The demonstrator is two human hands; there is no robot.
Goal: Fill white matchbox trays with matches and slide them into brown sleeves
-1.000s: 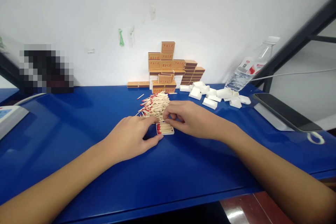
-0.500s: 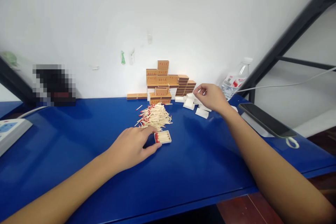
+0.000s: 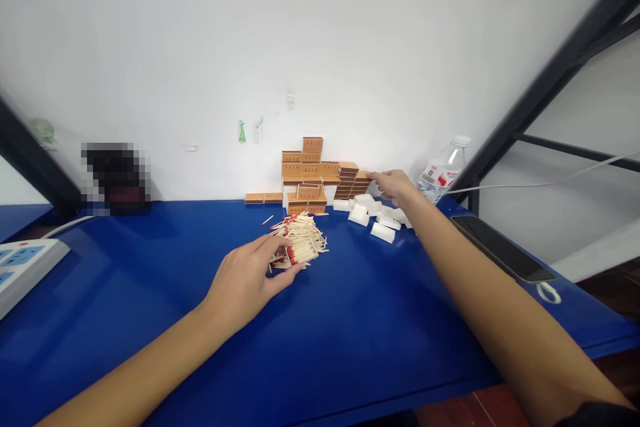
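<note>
My left hand [image 3: 255,270] is closed on a small matchbox tray [image 3: 303,252] filled with red-headed matches, its fingers at the tray's left end. The tray is slightly tilted, in front of and over the near side of a pile of loose matches [image 3: 303,227]. My right hand [image 3: 395,185] reaches to the short right-hand stack of brown matchbox sleeves [image 3: 361,184]. Its thumb and index finger are at the top matchbox sleeve [image 3: 363,175]; the grip is partly hidden. White empty trays [image 3: 359,215] lie scattered just below this hand.
Orange matchboxes [image 3: 311,169] are stacked against the wall, with two more flat boxes [image 3: 263,198] to their left. A plastic bottle [image 3: 443,170] and a phone [image 3: 503,248] are at right. A power strip [image 3: 33,267] lies at the left edge of the blue table [image 3: 325,347].
My left hand has raised the filled tray off the table and moved it towards the match pile. My right hand has shifted from above the white trays to the sleeve stack. The view has tilted up.
</note>
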